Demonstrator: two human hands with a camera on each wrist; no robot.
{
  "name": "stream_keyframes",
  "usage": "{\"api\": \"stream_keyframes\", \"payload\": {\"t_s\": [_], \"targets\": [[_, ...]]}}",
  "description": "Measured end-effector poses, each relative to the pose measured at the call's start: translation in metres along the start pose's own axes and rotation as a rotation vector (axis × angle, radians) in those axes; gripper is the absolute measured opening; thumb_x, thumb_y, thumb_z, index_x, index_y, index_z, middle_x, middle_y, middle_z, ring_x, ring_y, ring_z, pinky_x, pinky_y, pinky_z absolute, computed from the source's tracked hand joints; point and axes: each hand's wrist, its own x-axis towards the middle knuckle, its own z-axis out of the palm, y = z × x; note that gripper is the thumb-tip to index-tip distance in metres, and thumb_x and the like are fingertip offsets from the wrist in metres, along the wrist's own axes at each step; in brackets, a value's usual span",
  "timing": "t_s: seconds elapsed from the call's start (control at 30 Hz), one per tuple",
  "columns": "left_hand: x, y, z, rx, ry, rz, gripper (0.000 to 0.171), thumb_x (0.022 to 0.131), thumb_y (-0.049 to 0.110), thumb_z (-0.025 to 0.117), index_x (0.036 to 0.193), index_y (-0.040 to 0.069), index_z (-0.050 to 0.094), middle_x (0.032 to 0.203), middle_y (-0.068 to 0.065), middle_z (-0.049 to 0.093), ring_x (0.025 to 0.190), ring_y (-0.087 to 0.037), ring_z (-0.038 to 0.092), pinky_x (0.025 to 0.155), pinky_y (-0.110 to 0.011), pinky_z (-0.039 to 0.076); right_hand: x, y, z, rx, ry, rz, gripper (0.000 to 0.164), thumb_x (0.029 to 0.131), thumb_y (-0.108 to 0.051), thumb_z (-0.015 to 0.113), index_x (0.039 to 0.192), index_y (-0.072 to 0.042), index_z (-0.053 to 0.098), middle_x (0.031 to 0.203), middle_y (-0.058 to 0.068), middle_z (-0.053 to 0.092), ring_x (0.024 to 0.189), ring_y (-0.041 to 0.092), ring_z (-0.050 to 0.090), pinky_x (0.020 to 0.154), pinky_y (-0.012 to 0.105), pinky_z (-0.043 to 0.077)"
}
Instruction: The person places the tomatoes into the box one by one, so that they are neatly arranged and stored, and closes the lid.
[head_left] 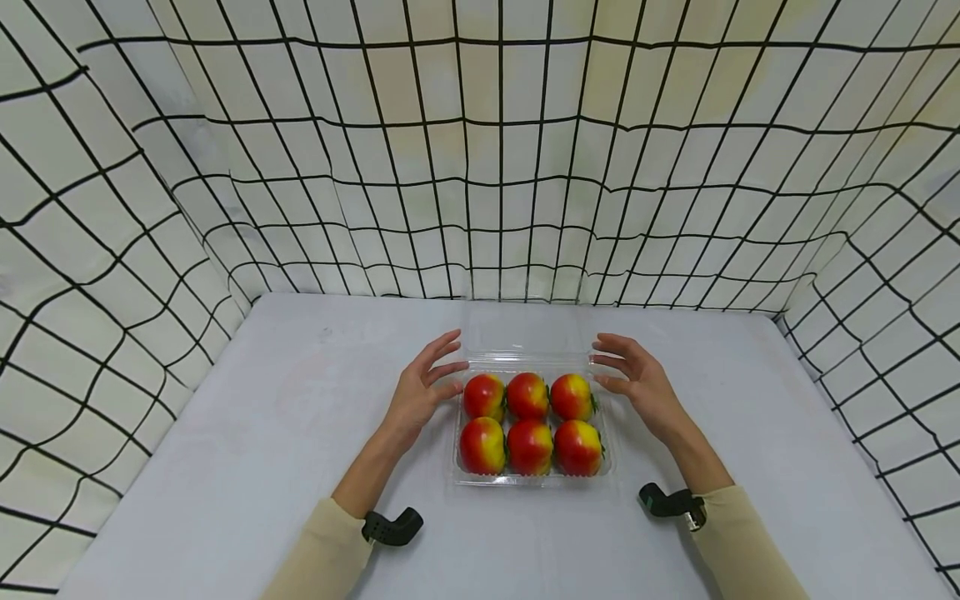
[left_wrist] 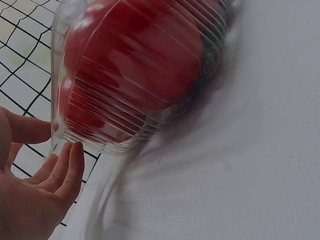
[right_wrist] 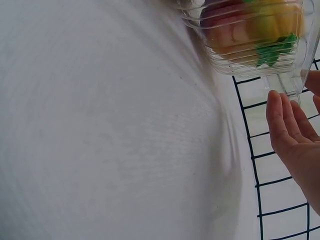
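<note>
An open clear plastic clamshell box (head_left: 536, 482) lies on the white tabletop, its lid (head_left: 525, 327) folded back to the far side. Several red-and-yellow round fruits (head_left: 529, 447) fill it in two rows; green leaves show on one fruit (right_wrist: 275, 47) in the right wrist view. At the box's left side is my left hand (head_left: 420, 392), fingers spread and gently bent, thumb and fingertips (left_wrist: 76, 150) right at the rim. My right hand (head_left: 637, 383) mirrors it at the right side, relaxed fingers and thumb close to the rim near the hinge.
A black wire grid (head_left: 501, 183) backed by pale sheeting stands behind the white table (head_left: 300, 358) and along both sides. Each wrist wears a black camera mount, the left one (head_left: 393, 527) and the right one (head_left: 670, 502) both above the table nearer me.
</note>
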Motion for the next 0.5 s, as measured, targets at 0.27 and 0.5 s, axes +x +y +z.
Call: {"api": "stream_keyframes", "payload": {"t_s": [0.27,0.5], "targets": [[0.0020,-0.0009,0.0010,0.011,0.006,0.037,0.081,0.093,-0.010,0.062,0.160,0.032,0.041,0.164,-0.013,0.040,0.139,-0.037,0.057,0.095,-0.024,0.061,0.0004,-0.0049,-0.0008,-0.011,0.030,0.033,0.069,0.097,-0.001,0.067,0.158,-0.011,0.037,0.156,0.023,0.049,0.142,0.042,0.052,0.098,0.012,0.053],[0.0037,-0.0018,0.0014,0.039,0.022,0.079,0.091,0.092,-0.010,0.064,0.160,0.042,0.035,0.162,-0.015,0.041,0.138,-0.035,0.057,0.095,-0.026,0.061,0.0013,-0.0068,-0.0016,0.043,0.048,0.012,0.075,0.094,0.008,0.065,0.160,-0.009,0.033,0.156,0.025,0.047,0.136,0.030,0.055,0.097,0.012,0.055]]}}
